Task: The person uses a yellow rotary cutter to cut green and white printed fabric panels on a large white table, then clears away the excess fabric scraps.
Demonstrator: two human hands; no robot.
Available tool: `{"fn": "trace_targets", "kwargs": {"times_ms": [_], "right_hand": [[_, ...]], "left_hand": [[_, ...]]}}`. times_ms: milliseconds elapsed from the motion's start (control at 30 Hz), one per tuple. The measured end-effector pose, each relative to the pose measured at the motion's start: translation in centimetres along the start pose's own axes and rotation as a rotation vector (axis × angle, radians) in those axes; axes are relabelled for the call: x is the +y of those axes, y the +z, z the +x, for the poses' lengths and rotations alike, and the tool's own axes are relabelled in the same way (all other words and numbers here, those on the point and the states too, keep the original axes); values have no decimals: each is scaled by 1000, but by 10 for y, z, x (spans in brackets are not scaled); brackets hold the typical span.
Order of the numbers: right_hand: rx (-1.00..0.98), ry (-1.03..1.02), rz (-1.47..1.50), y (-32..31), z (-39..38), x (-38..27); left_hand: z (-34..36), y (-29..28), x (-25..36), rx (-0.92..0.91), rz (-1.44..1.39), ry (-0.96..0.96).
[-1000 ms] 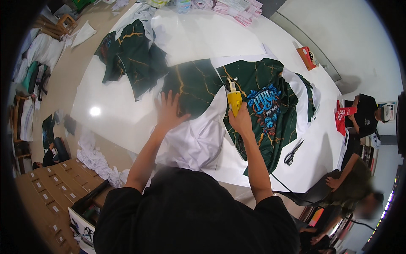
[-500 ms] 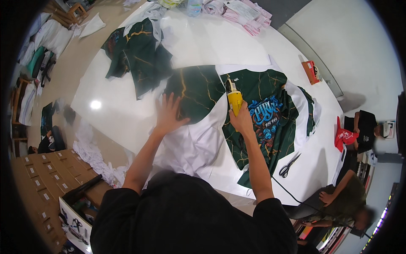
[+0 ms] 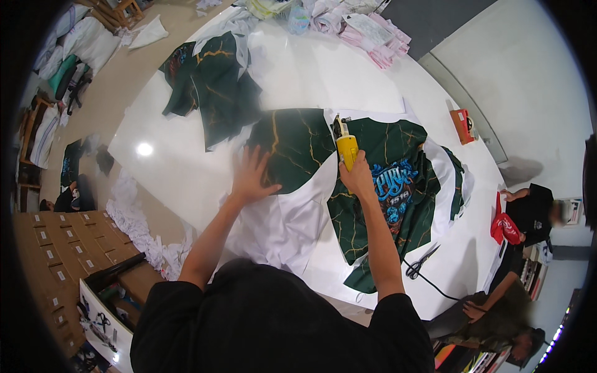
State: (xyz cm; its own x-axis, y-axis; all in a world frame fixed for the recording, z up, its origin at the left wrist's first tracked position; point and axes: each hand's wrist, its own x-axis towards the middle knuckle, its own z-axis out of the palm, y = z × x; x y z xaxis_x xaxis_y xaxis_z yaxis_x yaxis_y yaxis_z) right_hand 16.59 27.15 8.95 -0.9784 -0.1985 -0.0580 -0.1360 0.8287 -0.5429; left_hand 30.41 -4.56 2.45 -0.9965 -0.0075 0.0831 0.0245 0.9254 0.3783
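Note:
My left hand [image 3: 252,177] lies flat with its fingers spread, pressing the left edge of a dark green fabric piece [image 3: 301,149] with gold veins. My right hand [image 3: 357,175] is wrapped round a yellow handheld electric fabric cutter [image 3: 347,150]. The cutter's head is at the far end of the narrow strip between that piece and a larger green shirt panel [image 3: 398,138]. A blue printed design marks the panel, partly hidden by my right forearm. White fabric [image 3: 280,227] spreads below the green piece, between my arms. Exact blade contact is too small to tell.
Scissors [image 3: 420,262] lie on the white table [image 3: 168,161] beside the cutter's black cord [image 3: 438,288]. More green cut pieces [image 3: 221,93] lie at the far left, pink bundles [image 3: 370,37] at the back. Two co-workers are at the right, one with red cloth [image 3: 504,222].
The whole view has shifted slightly. The cutter stays by the far end of the strip, my left hand flat on the fabric. A co-worker's arm at the right has stretched out over the red cloth.

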Motion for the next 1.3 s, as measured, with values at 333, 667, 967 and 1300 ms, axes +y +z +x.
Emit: {"fn": "trace_targets", "kwargs": {"times_ms": [333,667,967,1300], "right_hand": [[-32,-10,-30,2,24,-4],[11,17,-6,14,65,-20],[220,306,575,7,68,5],[512,595,902,-89,-182,63]], "left_hand": [[1,-5,3,-20,5,-14],[-8,-10,8,-38,-17,-16],[-81,-35,-85,272,102,-266],[82,-36,-123,840,664,-412]]}}
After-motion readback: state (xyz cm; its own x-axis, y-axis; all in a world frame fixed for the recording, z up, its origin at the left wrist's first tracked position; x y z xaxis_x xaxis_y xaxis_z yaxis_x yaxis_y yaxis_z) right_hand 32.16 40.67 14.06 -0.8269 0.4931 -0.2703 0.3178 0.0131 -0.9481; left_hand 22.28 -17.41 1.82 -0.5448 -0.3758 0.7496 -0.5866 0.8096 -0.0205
